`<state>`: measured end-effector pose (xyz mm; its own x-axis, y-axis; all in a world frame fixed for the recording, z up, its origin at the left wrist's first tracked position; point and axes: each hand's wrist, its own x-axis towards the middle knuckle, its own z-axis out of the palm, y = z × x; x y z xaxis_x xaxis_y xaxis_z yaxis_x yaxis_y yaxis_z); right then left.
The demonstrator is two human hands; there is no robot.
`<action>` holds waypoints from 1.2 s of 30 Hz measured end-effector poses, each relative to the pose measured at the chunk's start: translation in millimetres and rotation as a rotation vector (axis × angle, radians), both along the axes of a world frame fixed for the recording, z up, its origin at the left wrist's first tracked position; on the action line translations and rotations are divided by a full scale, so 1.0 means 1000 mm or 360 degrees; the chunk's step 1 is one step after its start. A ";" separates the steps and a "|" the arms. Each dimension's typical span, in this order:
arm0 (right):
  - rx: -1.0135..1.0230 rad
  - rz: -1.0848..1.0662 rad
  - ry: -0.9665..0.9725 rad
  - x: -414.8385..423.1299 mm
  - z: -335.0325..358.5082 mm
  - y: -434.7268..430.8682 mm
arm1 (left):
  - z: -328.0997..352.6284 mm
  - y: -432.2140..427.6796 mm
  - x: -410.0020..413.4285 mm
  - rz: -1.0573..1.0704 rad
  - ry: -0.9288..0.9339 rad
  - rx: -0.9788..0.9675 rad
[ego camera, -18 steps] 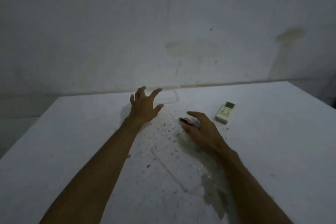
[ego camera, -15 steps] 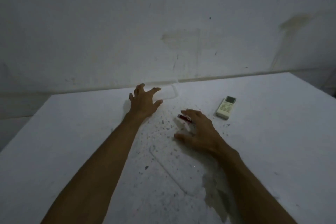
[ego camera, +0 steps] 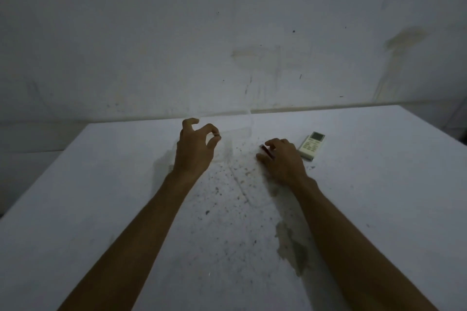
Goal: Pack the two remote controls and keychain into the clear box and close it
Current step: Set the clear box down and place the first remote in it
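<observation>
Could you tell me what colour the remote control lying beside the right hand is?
White remote control, greyish screen; head view.

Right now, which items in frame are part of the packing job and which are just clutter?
Job items:
- clear box, faint, by the left hand
- white remote control, on the table right of the right hand
- dark red item under the right hand's fingers, identity unclear

Not job:
- stains and specks on the white table
- marked wall
</observation>
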<state>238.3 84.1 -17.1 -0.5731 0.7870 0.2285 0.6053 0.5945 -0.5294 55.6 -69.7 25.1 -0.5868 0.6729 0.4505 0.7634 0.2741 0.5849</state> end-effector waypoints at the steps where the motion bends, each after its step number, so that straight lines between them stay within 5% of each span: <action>1: 0.0010 -0.0009 -0.0010 0.001 0.002 -0.001 | 0.002 -0.014 0.011 -0.0013 -0.0012 0.0003; 6: -0.0129 -0.0095 0.0483 0.008 0.015 -0.027 | 0.005 -0.078 0.061 -0.0090 -0.0009 0.0041; 9: -0.0956 0.0023 0.0986 0.031 0.031 -0.058 | 0.002 -0.107 0.085 -0.0124 0.0060 0.0035; 11: -0.1299 0.0213 0.1055 0.053 0.035 -0.080 | -0.001 -0.123 0.100 -0.0161 0.0122 0.0037; 19: -0.0735 0.0165 0.0497 0.114 0.019 -0.124 | -0.028 -0.165 0.134 -0.0462 0.0393 0.0092; 26: -0.0420 -0.0063 0.0097 0.139 -0.001 -0.132 | -0.034 -0.132 0.104 -0.0568 -0.0373 -0.0112; 31: -0.0466 -0.0199 0.0034 0.145 0.007 -0.106 | -0.026 -0.064 0.066 -0.0641 -0.0636 -0.0235; 36: -0.0388 -0.0460 0.0077 0.123 0.012 -0.021 | -0.037 0.013 0.033 -0.0510 -0.0247 -0.0457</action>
<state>361.3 63.0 -4.7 -0.3127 0.9492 0.0361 0.7003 0.2560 -0.6663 88.2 -56.4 -11.6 -0.3745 0.9163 0.1421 0.7454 0.2064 0.6338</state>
